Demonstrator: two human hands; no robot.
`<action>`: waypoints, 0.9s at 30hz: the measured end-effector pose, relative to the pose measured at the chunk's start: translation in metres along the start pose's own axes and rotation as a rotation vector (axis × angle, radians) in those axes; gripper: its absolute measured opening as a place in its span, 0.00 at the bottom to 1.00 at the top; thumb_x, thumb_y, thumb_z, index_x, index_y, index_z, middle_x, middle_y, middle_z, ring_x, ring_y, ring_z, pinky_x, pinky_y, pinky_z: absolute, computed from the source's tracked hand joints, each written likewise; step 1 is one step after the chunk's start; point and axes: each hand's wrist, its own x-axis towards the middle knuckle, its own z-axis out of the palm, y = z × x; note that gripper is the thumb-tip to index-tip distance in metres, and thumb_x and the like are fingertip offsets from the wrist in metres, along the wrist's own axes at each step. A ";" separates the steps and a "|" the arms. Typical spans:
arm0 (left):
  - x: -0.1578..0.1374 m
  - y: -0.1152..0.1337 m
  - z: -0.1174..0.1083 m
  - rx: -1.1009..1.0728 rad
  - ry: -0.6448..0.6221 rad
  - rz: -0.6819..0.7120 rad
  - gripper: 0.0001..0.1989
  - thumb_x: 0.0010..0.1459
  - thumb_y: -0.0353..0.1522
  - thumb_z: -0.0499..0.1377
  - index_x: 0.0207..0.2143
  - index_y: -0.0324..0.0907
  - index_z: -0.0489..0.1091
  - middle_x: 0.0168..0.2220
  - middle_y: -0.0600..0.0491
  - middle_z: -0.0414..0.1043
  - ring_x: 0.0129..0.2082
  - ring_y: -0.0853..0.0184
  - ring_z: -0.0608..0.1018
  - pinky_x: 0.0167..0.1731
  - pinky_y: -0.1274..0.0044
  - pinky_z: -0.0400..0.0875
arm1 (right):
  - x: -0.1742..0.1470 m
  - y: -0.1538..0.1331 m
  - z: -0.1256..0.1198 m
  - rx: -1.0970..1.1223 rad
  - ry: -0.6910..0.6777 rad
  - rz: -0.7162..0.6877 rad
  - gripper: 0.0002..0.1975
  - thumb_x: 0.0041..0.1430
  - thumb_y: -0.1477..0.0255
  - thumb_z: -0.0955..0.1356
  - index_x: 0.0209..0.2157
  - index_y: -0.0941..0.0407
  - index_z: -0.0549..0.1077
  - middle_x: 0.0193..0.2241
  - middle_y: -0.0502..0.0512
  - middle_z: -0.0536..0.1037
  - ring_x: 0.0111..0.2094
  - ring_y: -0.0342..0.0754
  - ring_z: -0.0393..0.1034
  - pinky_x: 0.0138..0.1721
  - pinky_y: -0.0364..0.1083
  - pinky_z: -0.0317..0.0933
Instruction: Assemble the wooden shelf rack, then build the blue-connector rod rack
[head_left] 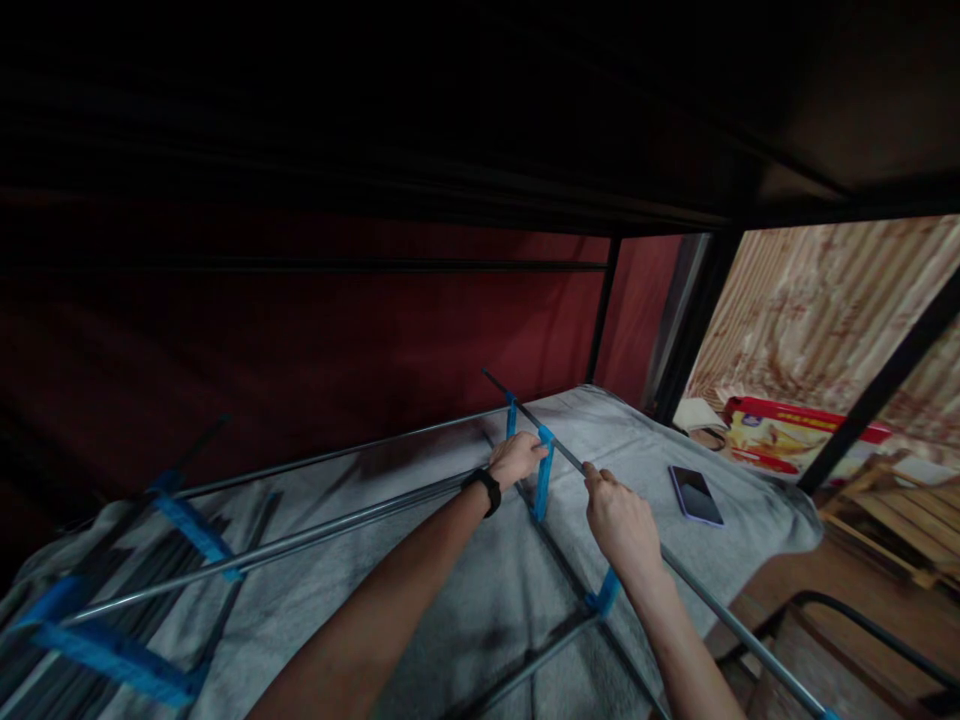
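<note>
My left hand (516,458), with a black band on its wrist, is closed at an upright blue plastic connector (543,485), its fingertips against the upper part. My right hand (621,512) is wrapped around a grey metal tube (724,612) that slants from the bed's back down to the lower right. The tube passes through the top of that connector and another blue one behind it. Both belong to a frame of tubes and blue connectors. At its left end sit another blue connector (112,655) and a long tube (300,540).
A grey blanket (585,420) covers the bunk bed under the frame. Several loose tubes (142,600) lie at the left. A phone (696,495) rests right of my right hand. Black bed posts (697,320) and a low upper bunk surround the space. A red and yellow box (795,437) stands beyond.
</note>
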 end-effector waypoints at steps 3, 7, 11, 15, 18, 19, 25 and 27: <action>0.001 0.000 0.000 -0.001 -0.001 -0.002 0.14 0.61 0.43 0.55 0.30 0.45 0.74 0.30 0.53 0.76 0.36 0.63 0.78 0.34 0.77 0.67 | -0.001 -0.001 0.000 -0.005 0.001 -0.004 0.23 0.67 0.78 0.54 0.60 0.59 0.64 0.42 0.63 0.78 0.37 0.49 0.78 0.32 0.44 0.66; 0.003 0.000 0.002 -0.006 0.002 -0.010 0.14 0.60 0.43 0.56 0.32 0.45 0.75 0.33 0.52 0.78 0.38 0.62 0.78 0.35 0.77 0.67 | -0.002 -0.001 0.001 -0.008 0.010 -0.008 0.23 0.67 0.78 0.54 0.60 0.58 0.65 0.41 0.62 0.78 0.35 0.49 0.78 0.31 0.44 0.66; 0.005 -0.001 0.004 -0.012 0.010 -0.038 0.14 0.60 0.43 0.56 0.36 0.45 0.76 0.38 0.50 0.79 0.41 0.61 0.79 0.36 0.76 0.68 | -0.003 -0.002 0.001 -0.001 0.019 -0.010 0.22 0.67 0.78 0.54 0.59 0.58 0.65 0.41 0.61 0.78 0.35 0.48 0.78 0.30 0.44 0.65; 0.004 0.000 0.004 -0.009 0.019 -0.044 0.15 0.61 0.43 0.56 0.42 0.45 0.75 0.44 0.48 0.79 0.44 0.59 0.79 0.39 0.74 0.69 | -0.004 -0.005 -0.001 0.005 0.021 -0.008 0.22 0.67 0.78 0.54 0.59 0.58 0.66 0.41 0.61 0.78 0.35 0.49 0.78 0.29 0.43 0.64; 0.000 0.003 0.002 0.010 0.019 -0.016 0.15 0.62 0.42 0.55 0.41 0.44 0.75 0.44 0.47 0.79 0.46 0.59 0.78 0.41 0.74 0.70 | -0.006 -0.007 -0.001 -0.014 0.027 0.000 0.22 0.68 0.78 0.53 0.59 0.59 0.66 0.42 0.61 0.78 0.35 0.49 0.78 0.29 0.43 0.64; -0.002 0.005 0.001 0.020 0.019 -0.004 0.14 0.63 0.42 0.54 0.41 0.44 0.76 0.44 0.47 0.79 0.47 0.59 0.78 0.42 0.74 0.70 | -0.006 -0.008 -0.001 -0.023 0.032 -0.003 0.22 0.68 0.78 0.53 0.59 0.59 0.65 0.42 0.62 0.78 0.35 0.49 0.78 0.29 0.43 0.64; -0.030 0.014 -0.016 0.102 0.078 0.041 0.17 0.62 0.42 0.56 0.42 0.40 0.75 0.51 0.42 0.75 0.53 0.57 0.75 0.52 0.70 0.67 | -0.013 -0.008 0.001 -0.041 0.055 0.014 0.22 0.69 0.68 0.54 0.58 0.59 0.66 0.44 0.64 0.78 0.36 0.54 0.78 0.31 0.48 0.67; -0.044 0.012 -0.033 0.217 0.103 0.101 0.19 0.63 0.42 0.55 0.44 0.37 0.75 0.53 0.40 0.72 0.54 0.55 0.74 0.55 0.66 0.66 | -0.013 -0.004 0.003 -0.006 0.024 0.023 0.24 0.70 0.65 0.53 0.59 0.58 0.65 0.46 0.66 0.77 0.37 0.56 0.78 0.34 0.51 0.68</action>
